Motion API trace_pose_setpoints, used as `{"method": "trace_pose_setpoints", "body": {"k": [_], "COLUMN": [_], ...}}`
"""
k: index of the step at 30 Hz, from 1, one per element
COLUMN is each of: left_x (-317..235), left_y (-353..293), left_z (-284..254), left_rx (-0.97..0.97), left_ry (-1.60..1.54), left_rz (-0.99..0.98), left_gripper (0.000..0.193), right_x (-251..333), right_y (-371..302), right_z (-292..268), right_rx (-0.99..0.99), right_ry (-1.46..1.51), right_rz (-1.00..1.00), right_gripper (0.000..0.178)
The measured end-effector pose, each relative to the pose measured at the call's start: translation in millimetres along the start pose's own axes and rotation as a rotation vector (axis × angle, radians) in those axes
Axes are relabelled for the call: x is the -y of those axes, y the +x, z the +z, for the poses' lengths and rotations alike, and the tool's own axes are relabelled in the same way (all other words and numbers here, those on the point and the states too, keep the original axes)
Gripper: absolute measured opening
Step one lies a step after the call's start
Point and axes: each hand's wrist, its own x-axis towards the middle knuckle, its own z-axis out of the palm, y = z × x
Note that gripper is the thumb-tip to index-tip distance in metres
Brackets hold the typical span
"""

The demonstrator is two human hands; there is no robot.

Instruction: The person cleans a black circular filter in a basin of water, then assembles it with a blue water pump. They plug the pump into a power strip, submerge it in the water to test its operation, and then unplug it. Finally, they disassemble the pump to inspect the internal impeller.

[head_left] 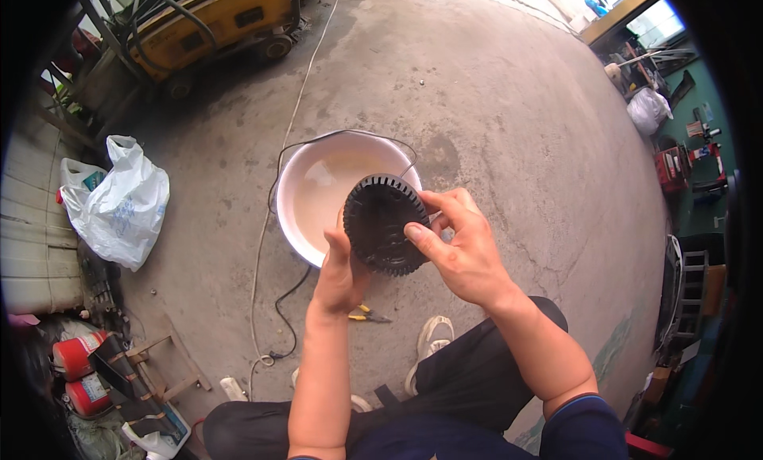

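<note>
Between both hands I hold a round black part [385, 222] with a ridged, tooth-like rim and a dark hollow inside, tilted so its open face points up toward me. My left hand [343, 273] supports it from the left and below, with most fingers hidden behind it. My right hand [461, 241] grips its right edge, thumb over the rim. Just beyond is a white basin [290, 178] of cloudy liquid, partly covered by the part. A dark cable [280, 162] loops over the basin's far rim. Yellow-handled pliers [367, 315] lie on the floor near my feet.
A white plastic bag [127, 206] sits at the left. Red cylinders [79, 357] and a wooden frame [163, 353] are at the lower left. Far left stands a yellow wheeled machine [214, 27]. A pale cord [298, 102] runs along the concrete floor. Tools and shelving [691, 277] line the right.
</note>
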Motion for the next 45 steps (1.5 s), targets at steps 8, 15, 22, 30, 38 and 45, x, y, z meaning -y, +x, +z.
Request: {"method": "trace_pose_setpoints", "body": {"k": [8, 15, 22, 30, 38, 45], "left_x": [-6, -6, -10, -32, -7, 22], "left_y": [-4, 7, -10, -24, -14, -12], "left_z": [9, 24, 0, 9, 17, 20], "left_rx": [-0.004, -0.125, -0.364, -0.506, -0.464, -0.398], "left_ry": [0.044, 0.147, 0.127, 0.348, 0.429, 0.321], "left_rz": [-0.057, 0.032, 0.004, -0.097, -0.231, -0.218], "left_gripper": [0.088, 0.079, 0.077, 0.075, 0.082, 0.085], "right_x": [5, -6, -137, -411, -430, -254], "right_y": [-1, 22, 17, -64, -64, -17], "right_z": [-7, -44, -192, -55, -57, -110], "right_rx": [0.101, 0.286, -0.184, 0.158, 0.051, -0.074], "right_ry": [0.388, 0.301, -0.379, -0.686, -0.658, 0.005], "right_rz": [0.176, 0.265, 0.346, 0.309, 0.197, 0.349], "right_gripper": [0.05, 0.057, 0.019, 0.021, 0.016, 0.02]}}
